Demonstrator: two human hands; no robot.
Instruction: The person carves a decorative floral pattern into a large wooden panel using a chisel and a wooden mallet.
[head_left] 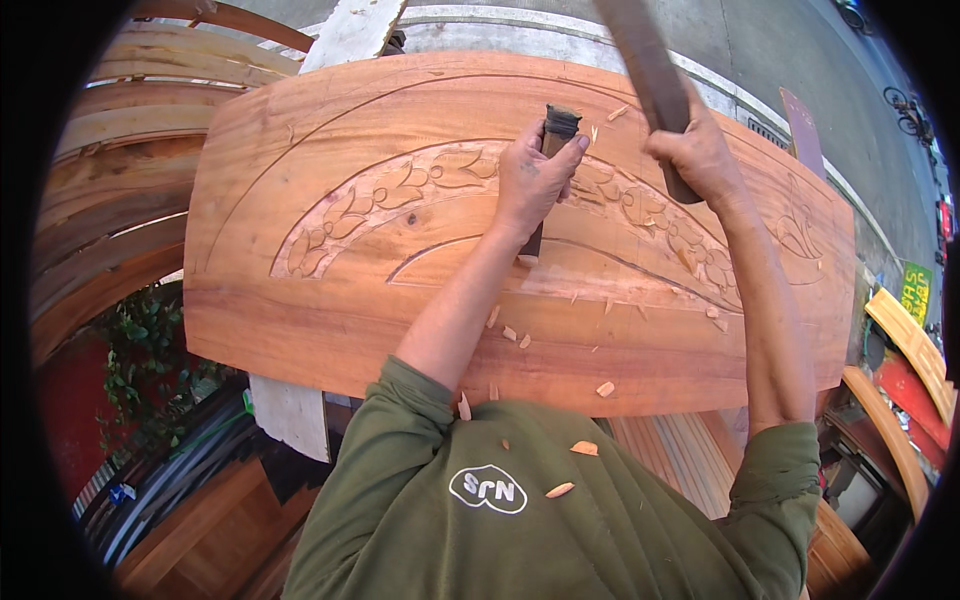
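A large reddish-brown wooden panel (pixel 300 330) lies in front of me, with an arched band of carved leaves (pixel 370 200) across it. My left hand (pixel 532 178) is wrapped round a chisel (pixel 562 122). Its top has a dark, frayed wrapping, and its lower end reaches the panel at the pale, cut patch (pixel 570 272) under the inner arch. Raised above the panel at the right, my right hand (pixel 702 155) grips a dark wooden mallet (pixel 648 65). The mallet's upper part runs out of the picture and is slightly blurred, apart from the chisel.
Wood chips (pixel 605 389) are scattered over the panel and my shirt. Pale boards (pixel 290 415) show beneath the panel. Curved timber pieces (pixel 120 150) are stacked at the left above a leafy plant (pixel 150 345). Beyond the far edge runs a paved road (pixel 760 60).
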